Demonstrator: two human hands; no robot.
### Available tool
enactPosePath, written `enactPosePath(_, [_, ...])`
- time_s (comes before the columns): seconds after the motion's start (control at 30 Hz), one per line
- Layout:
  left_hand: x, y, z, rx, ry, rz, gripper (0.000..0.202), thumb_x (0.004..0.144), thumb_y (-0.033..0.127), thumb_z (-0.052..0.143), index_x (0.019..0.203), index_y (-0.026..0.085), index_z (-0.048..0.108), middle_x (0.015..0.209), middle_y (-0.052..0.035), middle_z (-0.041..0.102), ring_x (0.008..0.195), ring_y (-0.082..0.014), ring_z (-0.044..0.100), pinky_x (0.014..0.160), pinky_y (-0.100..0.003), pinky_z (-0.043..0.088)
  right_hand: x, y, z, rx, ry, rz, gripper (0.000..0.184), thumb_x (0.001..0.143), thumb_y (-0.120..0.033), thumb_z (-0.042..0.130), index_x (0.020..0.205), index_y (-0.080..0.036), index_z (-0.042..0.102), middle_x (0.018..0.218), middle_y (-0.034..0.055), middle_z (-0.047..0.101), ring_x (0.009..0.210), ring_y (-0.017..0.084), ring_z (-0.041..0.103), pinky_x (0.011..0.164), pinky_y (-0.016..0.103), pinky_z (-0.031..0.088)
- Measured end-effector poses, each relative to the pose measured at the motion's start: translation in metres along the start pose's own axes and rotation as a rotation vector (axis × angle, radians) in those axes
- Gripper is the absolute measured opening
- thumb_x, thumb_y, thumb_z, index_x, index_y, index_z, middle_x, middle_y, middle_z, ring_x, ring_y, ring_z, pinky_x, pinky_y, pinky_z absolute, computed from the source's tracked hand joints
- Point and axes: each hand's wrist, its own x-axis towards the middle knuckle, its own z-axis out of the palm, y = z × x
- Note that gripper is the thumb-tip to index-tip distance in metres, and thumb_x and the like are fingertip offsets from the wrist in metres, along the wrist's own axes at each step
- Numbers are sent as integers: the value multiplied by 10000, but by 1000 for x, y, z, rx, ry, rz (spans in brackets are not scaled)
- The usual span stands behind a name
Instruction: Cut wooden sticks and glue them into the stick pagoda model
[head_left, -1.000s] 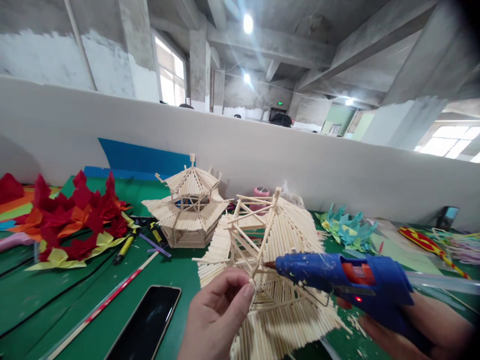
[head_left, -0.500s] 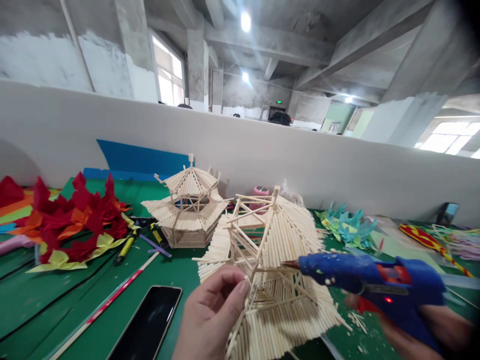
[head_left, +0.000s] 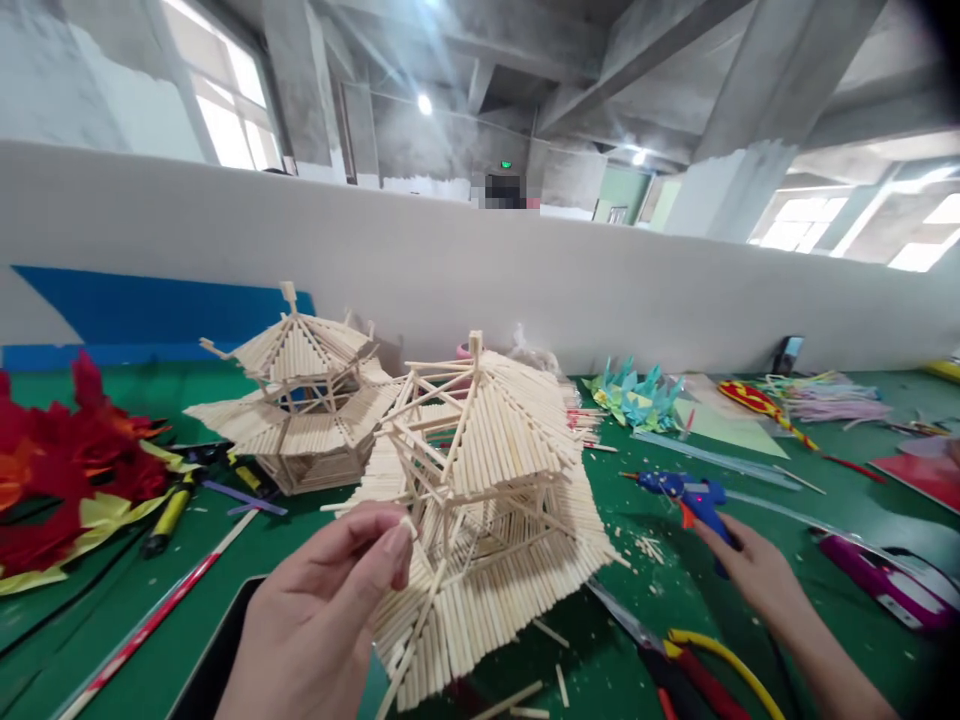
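My left hand (head_left: 319, 610) is pinched closed at the near left side of a stick-built pavilion model (head_left: 487, 600). A small pale piece (head_left: 408, 526) shows at its fingertips; most of it is hidden. The model's pointed roof is covered with thin wooden sticks on the right, while bare framing shows on the left. Over at the right, my right hand (head_left: 742, 560) is wrapped round the handle of a blue glue gun (head_left: 679, 487), held low over the table, its nozzle pointing left towards the model and apart from it.
A second stick pavilion (head_left: 292, 420) stands at the back left. Red paper flowers (head_left: 82, 460) lie at the far left, a teal paper flower (head_left: 637, 392) behind. Red-and-yellow-handled pliers (head_left: 697, 670), scissors (head_left: 626, 615) and loose sticks lie in front. A purple tool (head_left: 885, 580) is at right.
My right hand has taken the glue gun away from the model's roof, to the right and down towards the table. My left hand stays pinched beside the model. The view has swung right.
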Motion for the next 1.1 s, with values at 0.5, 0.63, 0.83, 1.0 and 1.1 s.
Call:
enactPosePath(0.5, [1, 22, 17, 190, -181, -80, 147, 659, 295, 672, 643, 156, 627, 581, 37, 495, 539, -69, 379, 518, -198, 289, -54, -205, -26, 549, -47, -1096, 401, 727, -106, 534, 1108, -212, 467, 840, 12, 593, 801, 141, 550, 681, 259, 473])
enactPosePath(0.63, [1, 26, 17, 165, -222, -102, 118, 682, 280, 651, 664, 165, 632, 619, 26, 526, 578, -84, 420, 570, -213, 326, -60, -244, -17, 639, -212, -1206, 448, 754, -111, 524, 1178, -179, 397, 992, 23, 614, 873, 130, 535, 809, 293, 434])
enactPosePath(0.83, [3, 26, 14, 143, -240, -123, 103, 671, 265, 658, 648, 170, 627, 628, 18, 528, 597, -100, 447, 580, -221, 342, -58, -250, -9, 616, -208, -1175, 488, 772, -119, 517, 1223, -219, 359, 932, -24, 650, 848, 131, 520, 786, 283, 423])
enactPosePath(1.0, [6, 26, 14, 158, -274, -121, 123, 684, 292, 647, 662, 171, 637, 646, 15, 540, 609, -100, 453, 600, -233, 349, -55, -253, -9, 584, -174, -1162, 492, 767, -134, 540, 1217, -226, 363, 900, -40, 664, 823, 132, 524, 758, 293, 413])
enactPosePath(1.1, [6, 25, 13, 167, -267, -91, 116, 704, 300, 628, 700, 186, 651, 654, 10, 560, 634, -114, 476, 624, -242, 359, -51, -254, -9, 567, -148, -1140, 504, 760, -128, 543, 1216, -239, 360, 901, -45, 662, 832, 137, 526, 761, 306, 404])
